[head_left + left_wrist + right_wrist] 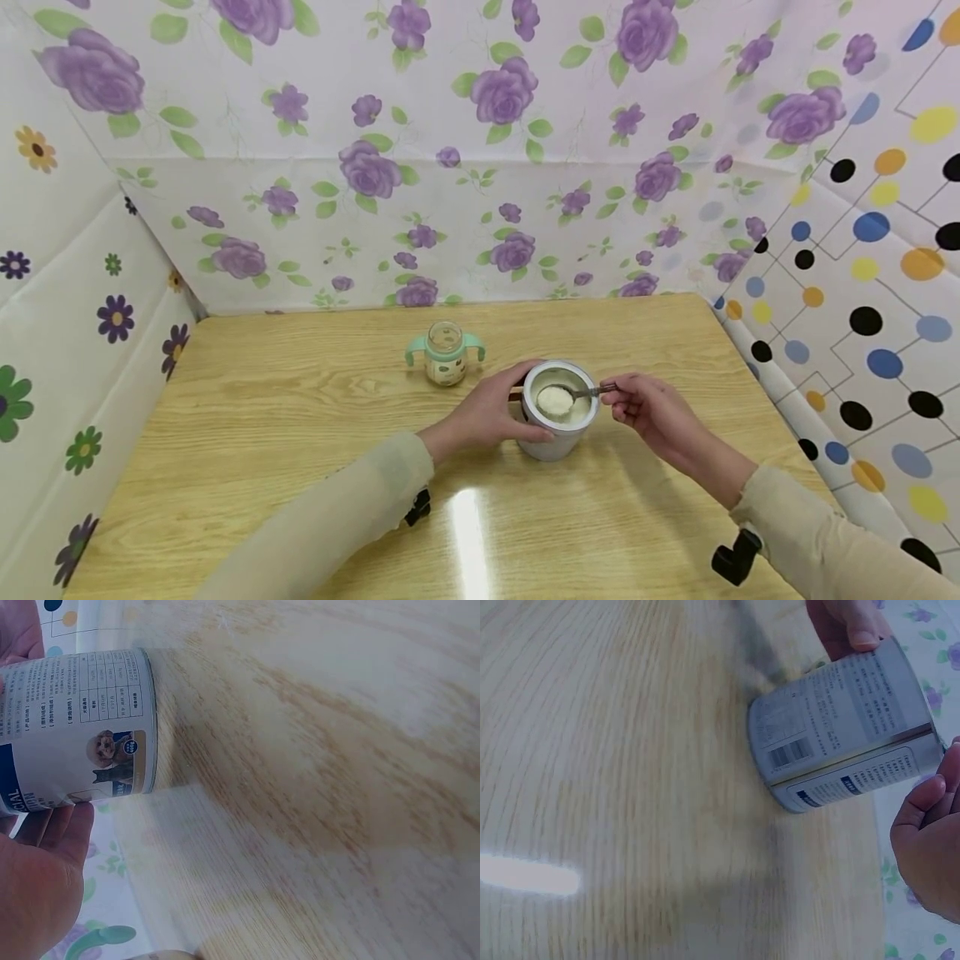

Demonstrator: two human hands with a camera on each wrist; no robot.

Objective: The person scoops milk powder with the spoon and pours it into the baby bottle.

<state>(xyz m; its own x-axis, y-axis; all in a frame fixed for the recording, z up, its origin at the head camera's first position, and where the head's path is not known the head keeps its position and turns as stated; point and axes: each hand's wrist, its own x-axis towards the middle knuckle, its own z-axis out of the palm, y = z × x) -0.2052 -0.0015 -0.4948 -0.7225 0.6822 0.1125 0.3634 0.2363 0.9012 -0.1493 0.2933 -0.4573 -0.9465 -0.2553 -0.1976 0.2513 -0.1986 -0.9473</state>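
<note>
My left hand (487, 412) grips a light-coloured printed can (551, 448) from its left side, with the thumb on the near side. The can is open at the top; in the left wrist view its label (75, 731) carries a dog and a cat picture. With thumb and fingers, my right hand (663, 421) pinches the handle of a metal spoon (596, 390). Heaped pale powder (555, 401) fills the spoon's bowl, which lies within the can's mouth as seen from above. In the right wrist view, the right hand (934, 832) is beside the can's rim; the spoon is hidden there.
A clear baby bottle (446, 367) with two mint-green handles and an open top stands behind and left of the can. The wooden table (300, 400) meets a flower-print cloth (315, 233) at the back, with patterned sheets on both sides.
</note>
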